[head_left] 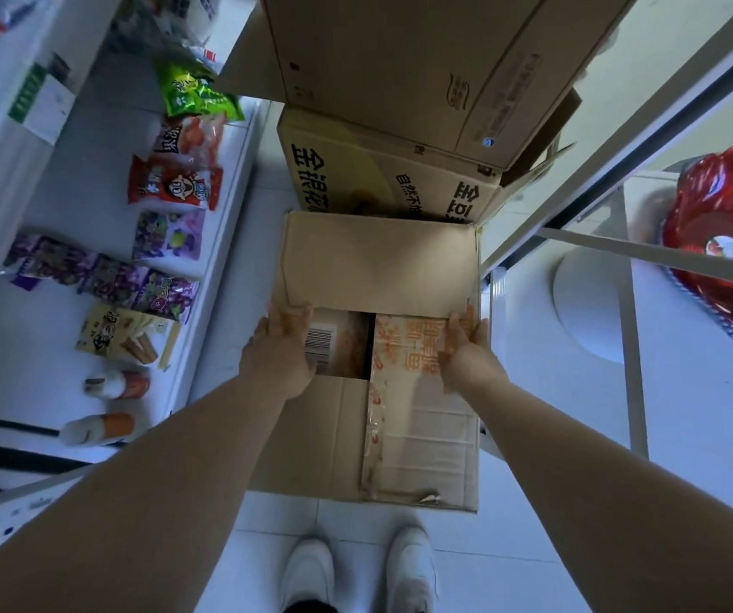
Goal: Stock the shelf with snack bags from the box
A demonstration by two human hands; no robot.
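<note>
Head view, looking straight down. Box [311, 435] sits on the floor [356, 519], just beside the front edge of the shelf [68, 192], flaps half open. Left hand [283, 351] and right hand [466, 347] are both spread, fingers fairly straight, laid at the near edge of the far flap [378, 258]; neither holds a bag. The left one overlaps a barcoded pack [333, 342] showing in the gap. The right one rests on the orange-printed side flap [418, 391].

Step in hand, my read: opening the flaps to reach the stock. To do it well, fold the far flap fully back toward the stacked cartons [391, 179] and push the side flap out flat so it won't spring shut. Then lift packs by the top edge, not the middle, to avoid crushing.

Snack bags [170, 183] lie along the shelf's front edge: green, red, purple, yellow.

Hard to tell:
- Fingertips may hook under the flap; that part is hidden.
- Box contents are mostly covered, so the count is unknown, and the pack could be a bag or an inner carton.
- Shelf's far end is blurred and its left side cut off.
- Two bottles [117, 384] lie at the shelf's near end, labels unreadable.
</note>
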